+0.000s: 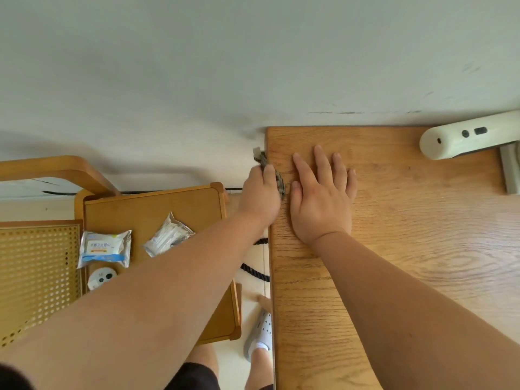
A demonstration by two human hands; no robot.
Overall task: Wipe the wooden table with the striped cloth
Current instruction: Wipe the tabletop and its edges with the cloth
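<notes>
The left hand grips the bunched cloth at the left edge of the counter, near its far corner. The cloth's long axis follows that edge. The right hand lies flat, fingers straight, just beside it. Most of the surface to be wiped lies to the cloth's right.

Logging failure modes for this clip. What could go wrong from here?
1. The left hand grips the striped cloth bunched up at the left edge of the wooden table; little fabric may meet the top, and it could slip off the side.
2. The right hand lies flat on the top, so that patch may go unwiped.
3. A wide stroke might knock the cream device at the back right.
</notes>
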